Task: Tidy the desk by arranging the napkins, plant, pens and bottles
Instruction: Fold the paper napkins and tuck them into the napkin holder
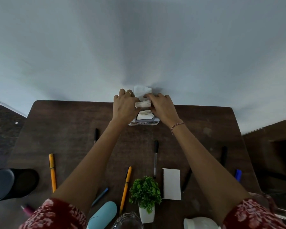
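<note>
Desk of dark wood abuts pale wall.

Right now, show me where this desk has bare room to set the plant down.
Two bare patches: the far left corner, between the desk edge, the left black pen and the left yellow pen; and the far right, between the napkin box and the right black pen. The near edge is crowded: plant, white card, middle yellow pen, teal case.

Reaching both bare forearms toward the far side, wrists nearly straight. Pinching a folded white paper napkin between left hand and right hand, fingers curled, backs up, hands close together.
</note>
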